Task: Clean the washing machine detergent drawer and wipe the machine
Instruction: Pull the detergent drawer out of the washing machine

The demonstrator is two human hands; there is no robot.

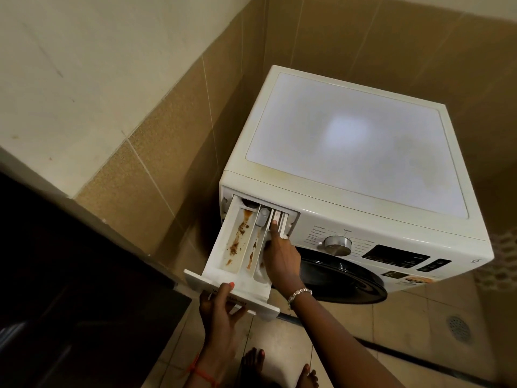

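Right hand (280, 260) inside detergent drawer (221, 257)

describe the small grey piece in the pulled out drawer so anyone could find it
The white washing machine has its detergent drawer pulled out at the front's upper left. In the narrow middle channel, near the machine, sits the grey piece, the only grey part among white, brown-stained compartments.

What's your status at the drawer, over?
Left hand grips detergent drawer front. Right hand inside right compartment, forefinger at rear. Drawer out, brown residue. Nothing blocking.
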